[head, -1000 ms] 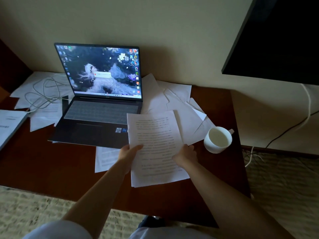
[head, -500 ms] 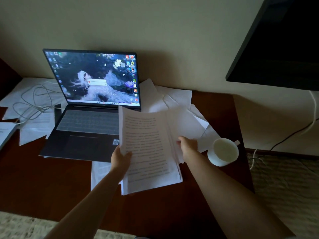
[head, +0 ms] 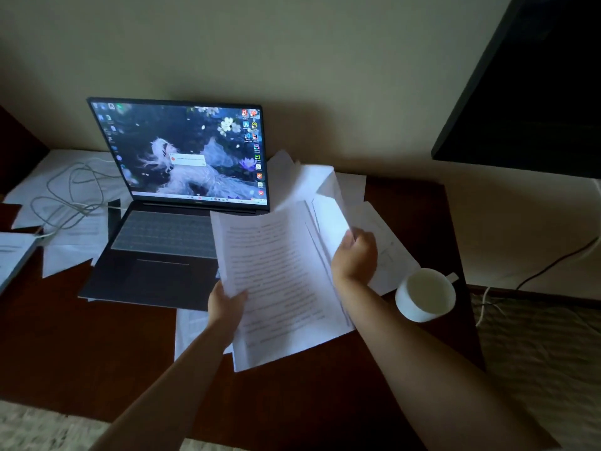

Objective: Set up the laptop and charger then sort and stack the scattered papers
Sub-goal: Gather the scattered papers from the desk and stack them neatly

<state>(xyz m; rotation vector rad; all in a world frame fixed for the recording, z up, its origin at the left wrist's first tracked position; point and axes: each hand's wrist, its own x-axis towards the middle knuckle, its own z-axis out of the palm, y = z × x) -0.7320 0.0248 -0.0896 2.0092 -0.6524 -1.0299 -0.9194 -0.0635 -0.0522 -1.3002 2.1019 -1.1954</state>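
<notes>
White printed sheets, a stack of papers point(head: 286, 284), sit raised above the dark wooden table point(head: 81, 353), just right of the laptop point(head: 172, 203) and overlapping its front right corner. From my feed, the left hand point(head: 226, 304) grips the stack's lower left edge, thumb on top of the top page. The right hand point(head: 356, 255) curls around the stack's right edge, where several loose sheets point(head: 320, 190) fan upward and look blurred. The laptop stands open against the wall with its screen lit and a small dialog box on the desktop. Left of the laptop, a white charger cable point(head: 65, 196) lies in loops over more scattered papers point(head: 74, 236); I cannot tell whether it is plugged into the laptop. Another sheet point(head: 192, 327) lies flat under the laptop's front edge. Right of the laptop and the held stack, a white mug point(head: 424, 294) stands near the table's right edge, with further papers point(head: 387, 242) spread between them.
</notes>
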